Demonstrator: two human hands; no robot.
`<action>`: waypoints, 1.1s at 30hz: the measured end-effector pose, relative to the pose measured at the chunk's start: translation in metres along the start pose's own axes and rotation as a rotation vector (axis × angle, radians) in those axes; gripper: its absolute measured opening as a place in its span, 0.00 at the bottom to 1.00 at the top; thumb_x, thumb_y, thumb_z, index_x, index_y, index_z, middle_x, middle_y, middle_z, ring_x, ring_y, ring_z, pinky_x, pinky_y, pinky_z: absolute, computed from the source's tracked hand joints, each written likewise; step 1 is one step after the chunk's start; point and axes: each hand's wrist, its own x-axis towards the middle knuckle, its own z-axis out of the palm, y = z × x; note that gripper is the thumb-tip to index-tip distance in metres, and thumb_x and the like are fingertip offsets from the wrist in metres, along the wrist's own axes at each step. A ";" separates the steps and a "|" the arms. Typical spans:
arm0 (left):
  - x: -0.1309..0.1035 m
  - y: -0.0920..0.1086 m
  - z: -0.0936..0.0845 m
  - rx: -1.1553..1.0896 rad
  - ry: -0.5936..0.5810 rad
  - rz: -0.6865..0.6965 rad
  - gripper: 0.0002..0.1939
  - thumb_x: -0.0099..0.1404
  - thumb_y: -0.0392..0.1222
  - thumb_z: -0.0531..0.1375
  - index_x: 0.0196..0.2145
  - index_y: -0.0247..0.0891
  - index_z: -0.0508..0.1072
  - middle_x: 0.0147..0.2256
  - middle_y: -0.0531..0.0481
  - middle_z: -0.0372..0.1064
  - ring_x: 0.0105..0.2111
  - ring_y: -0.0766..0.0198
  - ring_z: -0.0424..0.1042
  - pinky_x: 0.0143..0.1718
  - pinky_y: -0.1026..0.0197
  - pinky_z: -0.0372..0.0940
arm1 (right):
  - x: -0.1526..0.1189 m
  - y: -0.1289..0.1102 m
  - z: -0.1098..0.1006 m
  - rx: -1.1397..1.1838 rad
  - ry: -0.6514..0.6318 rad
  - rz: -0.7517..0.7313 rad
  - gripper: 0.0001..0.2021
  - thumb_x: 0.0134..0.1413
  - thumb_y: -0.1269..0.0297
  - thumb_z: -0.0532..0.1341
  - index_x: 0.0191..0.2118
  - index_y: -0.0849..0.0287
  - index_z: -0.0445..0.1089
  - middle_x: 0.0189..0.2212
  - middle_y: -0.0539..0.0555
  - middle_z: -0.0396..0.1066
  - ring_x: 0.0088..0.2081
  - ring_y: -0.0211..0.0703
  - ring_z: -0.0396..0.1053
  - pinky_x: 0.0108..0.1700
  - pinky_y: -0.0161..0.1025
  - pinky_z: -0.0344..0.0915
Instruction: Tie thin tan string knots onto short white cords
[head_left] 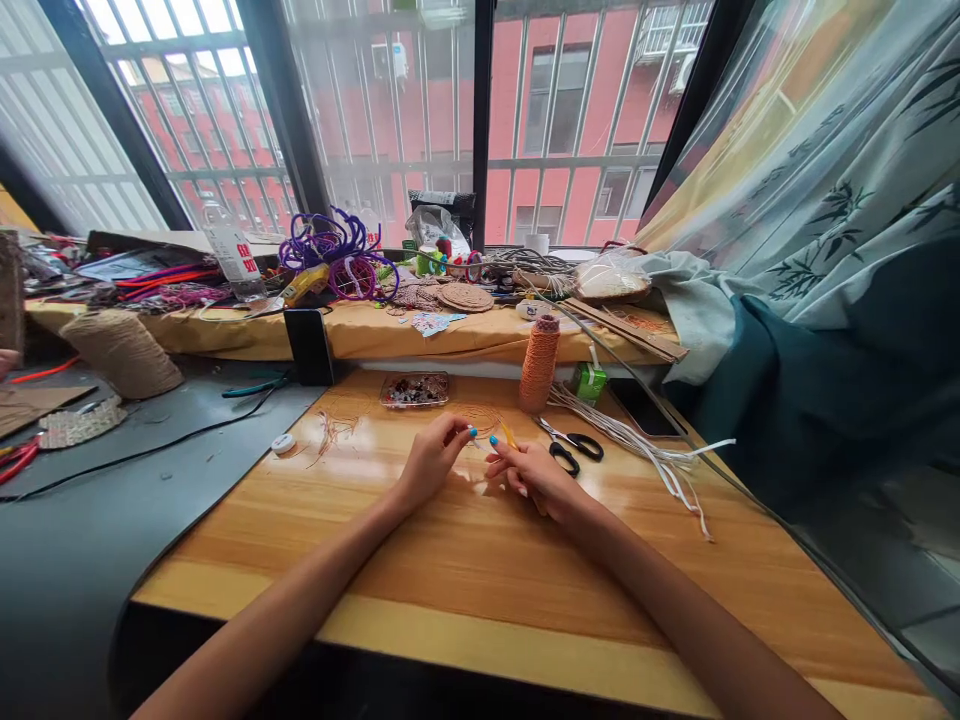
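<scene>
Above the wooden table (360, 560), my left hand (431, 462) pinches thumb against fingertips. A tiny whitish bit shows at those fingertips, too small to name. Close to its right, my right hand (544, 478) is closed around a slender yellow tool (511, 434); its tip points up and away, and the rest is hidden in the palm. The two hands are slightly apart. Behind them lies a loose tangle of thin orange thread (480, 415). Black-handled scissors (574, 445) rest just right of my right hand. An orange thread cone (540, 365) stands upright behind them.
A clear box of small beads (415, 390) lies at the back, with thread scraps (330, 432) and a small white round lid (283, 443) leftward. White cords (630, 435), a phone (649, 408) and a green carton (590, 382) are rightward. A cluttered ledge (420, 338) runs behind.
</scene>
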 end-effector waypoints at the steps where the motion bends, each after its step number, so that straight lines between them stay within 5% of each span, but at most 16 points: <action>1: -0.001 0.000 0.001 0.011 -0.021 0.026 0.08 0.57 0.43 0.52 0.28 0.35 0.65 0.24 0.53 0.61 0.24 0.71 0.58 0.25 0.68 0.55 | 0.001 0.002 0.000 0.009 0.002 -0.013 0.12 0.49 0.60 0.54 0.26 0.66 0.63 0.19 0.51 0.67 0.09 0.22 0.47 0.13 0.28 0.40; 10: 0.002 -0.008 -0.001 -0.124 0.066 -0.097 0.10 0.57 0.46 0.52 0.29 0.36 0.63 0.21 0.55 0.58 0.20 0.72 0.56 0.21 0.69 0.53 | 0.011 0.014 -0.004 0.075 -0.123 -0.040 0.10 0.39 0.62 0.60 0.26 0.64 0.64 0.13 0.43 0.57 0.10 0.22 0.46 0.12 0.27 0.36; 15: 0.006 -0.007 -0.005 -0.202 0.167 -0.134 0.10 0.58 0.46 0.51 0.30 0.36 0.62 0.22 0.55 0.57 0.19 0.73 0.55 0.19 0.69 0.52 | 0.010 0.007 -0.006 0.079 -0.091 0.027 0.12 0.44 0.59 0.57 0.32 0.65 0.64 0.12 0.43 0.59 0.09 0.23 0.46 0.12 0.27 0.36; 21: 0.002 -0.002 -0.003 -0.127 0.078 -0.068 0.08 0.58 0.44 0.51 0.29 0.36 0.62 0.20 0.56 0.55 0.19 0.73 0.54 0.20 0.69 0.51 | 0.009 0.005 -0.004 0.025 -0.085 0.022 0.20 0.47 0.50 0.52 0.25 0.65 0.64 0.10 0.45 0.59 0.07 0.24 0.45 0.11 0.28 0.35; 25: -0.001 0.001 0.001 -0.136 0.007 -0.059 0.08 0.59 0.44 0.50 0.30 0.36 0.62 0.19 0.57 0.54 0.18 0.73 0.53 0.20 0.69 0.50 | 0.008 0.005 -0.004 0.005 -0.121 0.018 0.16 0.41 0.54 0.58 0.21 0.64 0.63 0.08 0.43 0.56 0.08 0.23 0.43 0.11 0.28 0.34; 33: 0.003 -0.003 0.004 -0.442 0.069 -0.254 0.10 0.57 0.46 0.52 0.27 0.35 0.60 0.23 0.56 0.57 0.16 0.76 0.53 0.16 0.70 0.49 | 0.001 -0.002 -0.011 -0.017 -0.334 0.086 0.14 0.36 0.58 0.63 0.27 0.66 0.67 0.10 0.43 0.57 0.10 0.23 0.44 0.12 0.28 0.34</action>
